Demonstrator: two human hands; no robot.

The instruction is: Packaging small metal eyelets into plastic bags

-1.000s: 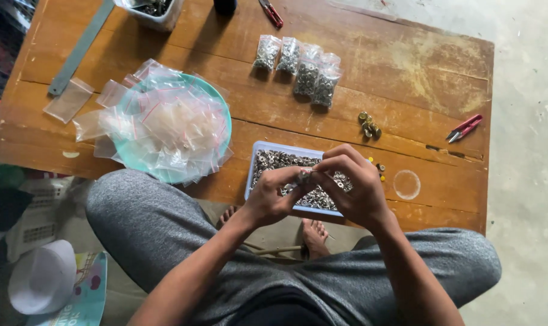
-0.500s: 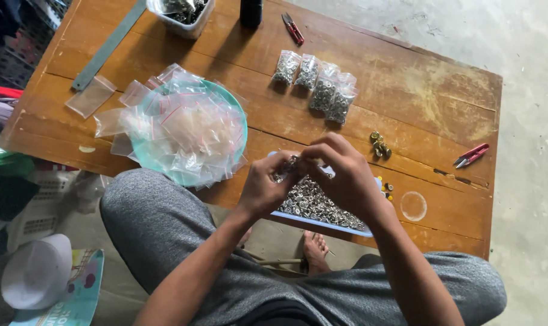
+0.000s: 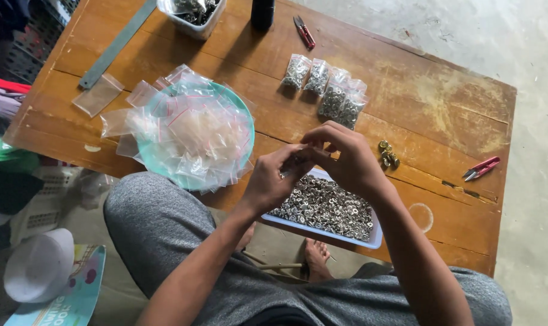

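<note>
- Pinching something small btwn both sets of fingertips, a seated person works over a white tray (image 3: 376,236) of silver metal rings (image 3: 325,208) at the near edge of a wooden table (image 3: 443,108).
- Left hand (image 3: 272,181) and right hand (image 3: 346,162) meet, fingers closed; the piece held is too small to tell.
- Filled zip bags (image 3: 325,89) lie in a row further back; empty bags (image 3: 192,130) heap on a teal plate (image 3: 245,115) at left.
- Brass pieces (image 3: 388,154) sit just beside the right hand; red snips (image 3: 481,168) near the table's right edge.
- Judgement: keeping hands low over the tray should catch any dropped ring.
</note>
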